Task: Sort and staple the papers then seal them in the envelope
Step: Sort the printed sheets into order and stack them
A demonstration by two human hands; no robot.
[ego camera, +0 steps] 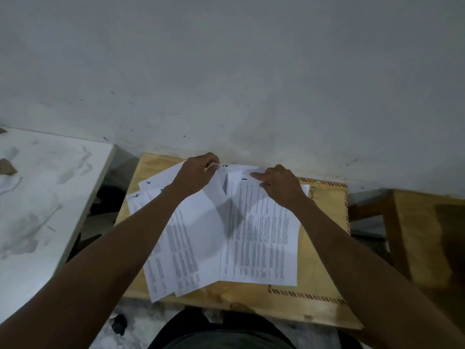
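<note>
Small pale plywood table [314,311] pushed against a grey scuffed wall [226,71], seen from above by the person seated at its 6 o'clock edge. Left hand [196,172] at about 12 o'clock on the table, fingers curled, pinching the far corner of a white printed sheet marked with a handwritten "2" [208,222]; that corner is lifted off the pile, the sheet curving up and throwing a shadow to its right. Right hand [281,185] just to the right, at roughly 1 o'clock, index finger stretched out and pressing flat on the top edge of a white printed sheet marked "1" [261,238]; the other fingers loosely bent, holding nothing. Sheet "1" lies flat, overlapping a brown kraft envelope with a red-and-dark striped border [324,248] that sits under it toward 3 o'clock, its string-and-button clasp [312,192] showing beside the right wrist. More white printed sheets [166,260] fan out loosely under the left forearm toward 9 o'clock, two with handwritten marks that read like "6" near their far corners. Off the table at 9 o'clock, a white stained board [37,210]; at 3 o'clock, a second wooden table [422,235], apart from the first. Dark object on the floor [119,323] near 7 o'clock, too dim to identify. No stapler in view.
</note>
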